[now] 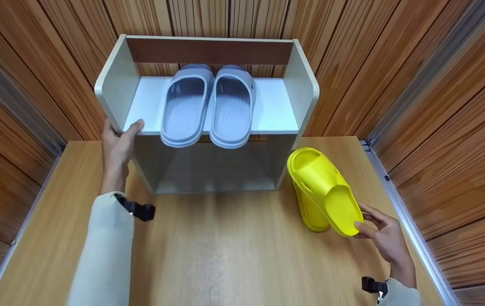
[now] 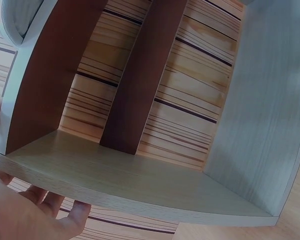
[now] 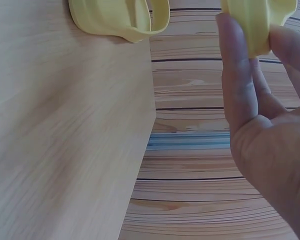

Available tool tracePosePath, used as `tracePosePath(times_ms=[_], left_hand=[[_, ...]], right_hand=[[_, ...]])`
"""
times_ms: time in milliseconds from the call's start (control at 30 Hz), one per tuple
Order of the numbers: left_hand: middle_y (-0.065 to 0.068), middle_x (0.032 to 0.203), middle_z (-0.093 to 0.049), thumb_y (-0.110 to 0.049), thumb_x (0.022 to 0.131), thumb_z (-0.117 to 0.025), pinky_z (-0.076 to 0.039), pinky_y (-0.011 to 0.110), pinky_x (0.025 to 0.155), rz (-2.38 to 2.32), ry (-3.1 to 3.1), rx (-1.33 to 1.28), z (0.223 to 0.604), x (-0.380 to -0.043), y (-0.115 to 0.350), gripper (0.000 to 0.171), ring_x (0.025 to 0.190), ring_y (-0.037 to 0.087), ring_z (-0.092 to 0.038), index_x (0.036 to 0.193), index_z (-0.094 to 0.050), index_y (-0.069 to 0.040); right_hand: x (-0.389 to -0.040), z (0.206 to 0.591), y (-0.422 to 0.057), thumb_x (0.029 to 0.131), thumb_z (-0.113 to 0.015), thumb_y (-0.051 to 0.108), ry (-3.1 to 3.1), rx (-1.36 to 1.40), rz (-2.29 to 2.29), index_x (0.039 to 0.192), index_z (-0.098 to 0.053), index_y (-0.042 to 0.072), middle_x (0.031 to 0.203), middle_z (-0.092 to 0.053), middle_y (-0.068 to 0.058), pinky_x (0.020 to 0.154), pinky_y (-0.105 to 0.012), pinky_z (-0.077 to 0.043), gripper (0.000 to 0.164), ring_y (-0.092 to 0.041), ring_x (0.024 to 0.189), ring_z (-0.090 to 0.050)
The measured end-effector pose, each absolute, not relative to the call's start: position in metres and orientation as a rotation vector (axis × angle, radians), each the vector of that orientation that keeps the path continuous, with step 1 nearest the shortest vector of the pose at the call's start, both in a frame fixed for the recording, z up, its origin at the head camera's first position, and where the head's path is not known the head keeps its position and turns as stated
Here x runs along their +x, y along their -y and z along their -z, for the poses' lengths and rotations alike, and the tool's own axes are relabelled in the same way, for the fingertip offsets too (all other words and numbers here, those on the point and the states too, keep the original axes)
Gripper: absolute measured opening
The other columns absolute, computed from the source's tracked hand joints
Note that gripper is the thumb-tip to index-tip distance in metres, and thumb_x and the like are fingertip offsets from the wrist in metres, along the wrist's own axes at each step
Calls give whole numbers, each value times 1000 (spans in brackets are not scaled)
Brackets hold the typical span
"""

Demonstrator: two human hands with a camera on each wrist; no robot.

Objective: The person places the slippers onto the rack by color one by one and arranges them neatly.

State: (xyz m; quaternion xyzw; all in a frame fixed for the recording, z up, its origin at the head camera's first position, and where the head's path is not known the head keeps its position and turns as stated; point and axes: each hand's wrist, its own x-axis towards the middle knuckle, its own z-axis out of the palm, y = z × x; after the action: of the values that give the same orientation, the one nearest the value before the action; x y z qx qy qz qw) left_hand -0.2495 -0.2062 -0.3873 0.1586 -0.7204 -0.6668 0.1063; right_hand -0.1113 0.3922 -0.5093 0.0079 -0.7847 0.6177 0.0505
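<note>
A small white shoe rack [image 1: 306, 87] stands against the back wall. My left hand [image 1: 117, 146] grips its left side, thumb at the front edge of the middle board; in the left wrist view the fingers [image 2: 51, 202] lie along the outside of the side panel. Two grey-blue slippers [image 1: 184, 111] sit side by side on that board, toes to the back. At the right, my right hand [image 1: 384, 236] pinches one yellow slipper [image 1: 344, 210] by its heel end, thumb on top. This slipper is raised and overlaps a second yellow slipper [image 1: 314, 216] on the wooden surface.
The rack's lower compartment [image 1: 217, 170] is open at the front. Wood-patterned walls [image 1: 450, 140] enclose the back and both sides, with metal strips [image 1: 412, 238] along the edges of the wooden surface [image 1: 217, 255].
</note>
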Motion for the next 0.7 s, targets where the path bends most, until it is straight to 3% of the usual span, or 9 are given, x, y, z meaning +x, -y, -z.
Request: tracePosePath(times_ms=[267,700], left_hand=[[4,165,-26,-45,95,-68,-16,50,121,1966,2131,492,388,-249,206,84,150,25,-25,161,-22,-24],[6,162,-32,-40,95,-68,-19,47,120,1947,2112,465,388,-249,206,78,147,26,-30,159,-28,-22]], right_hand=[[-113,505,-379,87,-71,-13,2389,102,-1890,135,-55,-13,118,-67,-4,64,-41,-59,51,-17,101,-67],[-117,509,-349,86,-72,-14,2366,73,-1943,135,-57,-11,122,-64,-5,65,-44,-59,51,-22,105,-64]])
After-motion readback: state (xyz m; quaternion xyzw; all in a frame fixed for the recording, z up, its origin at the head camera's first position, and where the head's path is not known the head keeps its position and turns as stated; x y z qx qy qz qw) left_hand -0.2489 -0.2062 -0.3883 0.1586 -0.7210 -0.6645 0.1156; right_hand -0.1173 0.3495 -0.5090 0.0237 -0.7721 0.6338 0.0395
